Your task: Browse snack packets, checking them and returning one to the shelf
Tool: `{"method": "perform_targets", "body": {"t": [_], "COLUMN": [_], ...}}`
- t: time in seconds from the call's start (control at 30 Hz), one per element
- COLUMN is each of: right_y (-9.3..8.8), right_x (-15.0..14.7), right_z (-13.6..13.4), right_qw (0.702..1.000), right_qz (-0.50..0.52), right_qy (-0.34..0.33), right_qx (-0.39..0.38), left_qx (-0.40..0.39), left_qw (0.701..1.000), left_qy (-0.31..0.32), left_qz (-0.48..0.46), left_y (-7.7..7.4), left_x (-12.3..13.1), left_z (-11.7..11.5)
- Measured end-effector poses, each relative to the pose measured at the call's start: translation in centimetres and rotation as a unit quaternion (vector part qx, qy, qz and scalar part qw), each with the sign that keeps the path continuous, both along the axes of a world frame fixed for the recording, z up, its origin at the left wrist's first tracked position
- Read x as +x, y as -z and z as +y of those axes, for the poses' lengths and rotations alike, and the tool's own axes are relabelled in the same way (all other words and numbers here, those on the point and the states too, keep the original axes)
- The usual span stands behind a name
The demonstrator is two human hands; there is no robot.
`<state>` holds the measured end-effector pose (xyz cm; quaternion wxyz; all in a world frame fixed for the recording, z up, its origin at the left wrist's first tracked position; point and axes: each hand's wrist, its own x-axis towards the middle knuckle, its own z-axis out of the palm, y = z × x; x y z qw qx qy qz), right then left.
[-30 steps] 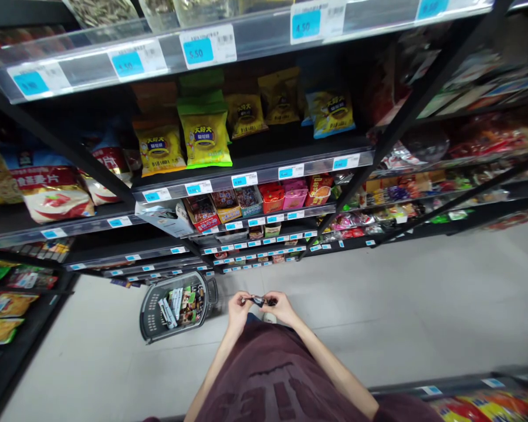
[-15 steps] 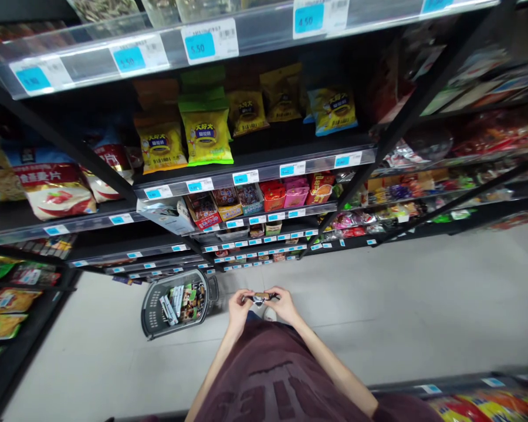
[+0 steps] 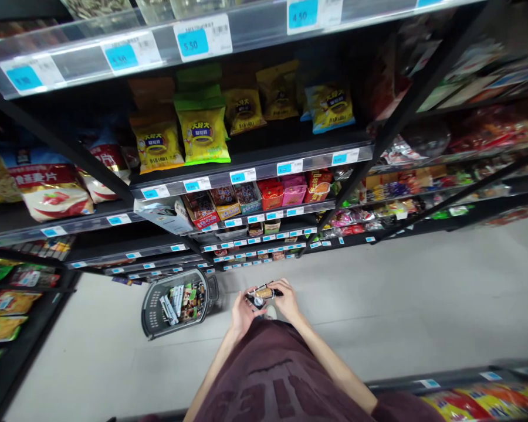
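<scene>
Between my two hands is a small dark snack packet (image 3: 261, 293) with a tan and white print, held in front of my waist. My left hand (image 3: 243, 312) grips its left end, thumb along the lower edge. My right hand (image 3: 286, 298) has its fingers closed on the right end. The packet's printed face is turned up toward me; its lettering is too small to read. On the floor to the left stands a grey shopping basket (image 3: 148, 305) with several packets (image 3: 181, 302) in it, apart from my hands.
Shelves (image 3: 255, 161) with price tags rise in front of me, bearing yellow snack bags (image 3: 202, 132) and small boxes (image 3: 201, 210). Oat bags (image 3: 55, 190) fill a shelf to the left. Grey tiled floor (image 3: 378, 305) extends right. Another shelf with bright packets (image 3: 479, 404) stands close behind.
The packet has turned so its broad printed face shows more. My left hand has opened out along its underside, and my right hand has risen slightly. The basket has not moved.
</scene>
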<state>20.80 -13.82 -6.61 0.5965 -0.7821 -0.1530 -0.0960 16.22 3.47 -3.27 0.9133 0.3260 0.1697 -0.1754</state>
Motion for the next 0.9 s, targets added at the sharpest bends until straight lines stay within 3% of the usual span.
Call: {"method": "perform_targets", "body": {"t": [0.1,0.27,0.43,0.67,0.9], "right_y": [0.0,-0.8,-1.4,-0.1,-1.5], "right_x": [0.1,0.0,-0.1,0.0,-0.2], "right_z": [-0.1,-0.2,0.0,0.8,0.3], "right_qw": [1.0,1.0,0.996,0.971,0.944], "right_qz": [-0.006,-0.009,0.048,0.199,0.238], "right_qy": [-0.003,0.016,0.067,-0.044,-0.17], "right_qx": [-0.006,-0.023,0.014,0.123,0.154], "left_qx": [0.046,0.235,0.278,0.337,0.425], "left_qw": [0.999,0.969,0.956,0.935,0.897], "left_qy": [0.015,0.021,-0.015,-0.066,-0.088], "left_qz": [-0.015,-0.073,-0.098,-0.085,-0.086], "left_y": [0.0,0.9,1.2,1.9,1.5], "left_x": [0.0,-0.2,-0.2,-0.2,-0.5], "left_z": [-0.3,-0.7,-0.8,-0.5,0.0]}}
